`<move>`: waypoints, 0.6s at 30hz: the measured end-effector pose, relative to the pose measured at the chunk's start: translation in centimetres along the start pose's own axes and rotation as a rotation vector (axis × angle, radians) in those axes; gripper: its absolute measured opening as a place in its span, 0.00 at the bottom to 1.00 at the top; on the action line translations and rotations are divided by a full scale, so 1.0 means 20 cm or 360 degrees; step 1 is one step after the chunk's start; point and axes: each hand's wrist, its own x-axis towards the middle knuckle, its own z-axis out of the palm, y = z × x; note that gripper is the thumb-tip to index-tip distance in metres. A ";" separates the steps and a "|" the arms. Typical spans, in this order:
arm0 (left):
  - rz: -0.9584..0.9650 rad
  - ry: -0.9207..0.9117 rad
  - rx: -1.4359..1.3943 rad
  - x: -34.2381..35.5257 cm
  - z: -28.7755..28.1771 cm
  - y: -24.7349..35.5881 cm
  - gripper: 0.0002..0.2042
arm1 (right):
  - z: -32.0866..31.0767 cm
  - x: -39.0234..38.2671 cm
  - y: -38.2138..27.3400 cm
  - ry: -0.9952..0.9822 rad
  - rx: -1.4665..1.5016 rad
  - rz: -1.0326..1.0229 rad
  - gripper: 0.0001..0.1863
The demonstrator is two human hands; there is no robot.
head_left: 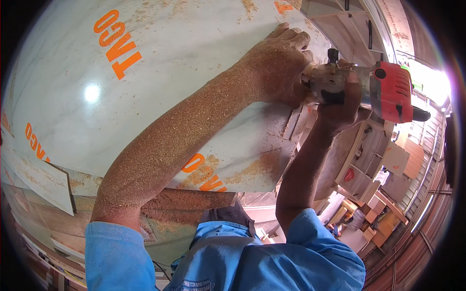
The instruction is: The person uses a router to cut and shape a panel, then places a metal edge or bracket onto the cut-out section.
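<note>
A trim router [391,92] with a red motor housing and a silver body lies on its side at the right edge of a large white, marble-patterned panel [184,43]. My right hand [343,104] wraps round its silver body from below, thumb up. My left hand [286,60] is closed at the router's base end, on the panel's edge; its fingertips are partly hidden. A black knob [333,55] sticks up from the router's body. Sawdust coats my left forearm and hand. The cutting bit cannot be seen.
Wood shavings and orange lettering are scattered over the panel. A smaller white offcut [39,177] lies at the left. Beyond the right edge stand open cabinet frames [361,150] and stacked boards [383,218]. Sawdust also covers a surface [179,208] below the panel's near edge.
</note>
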 end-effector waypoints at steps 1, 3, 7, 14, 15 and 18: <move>-0.0012 0.0021 -0.0001 0.00 0.00 0.00 0.28 | 0.00 0.00 0.00 0.0011 0.0004 -0.0007 0.16; -0.0027 0.0041 -0.0001 -0.01 0.01 0.00 0.28 | -0.01 0.00 0.00 -0.0004 -0.0007 -0.0012 0.17; 0.0013 0.0040 0.0094 -0.01 0.04 -0.02 0.28 | -0.01 0.00 0.02 -0.0014 -0.0009 -0.0020 0.18; 0.0040 0.0091 0.0214 -0.02 0.07 -0.04 0.28 | -0.04 0.02 0.03 -0.0068 -0.0085 -0.0065 0.19; 0.0039 0.0092 0.0211 -0.02 0.06 -0.03 0.28 | -0.04 0.02 0.03 -0.0055 -0.0053 -0.0054 0.19; -0.0005 0.0041 0.0157 -0.01 0.04 -0.01 0.29 | -0.02 0.00 0.02 -0.0014 -0.0058 -0.0060 0.19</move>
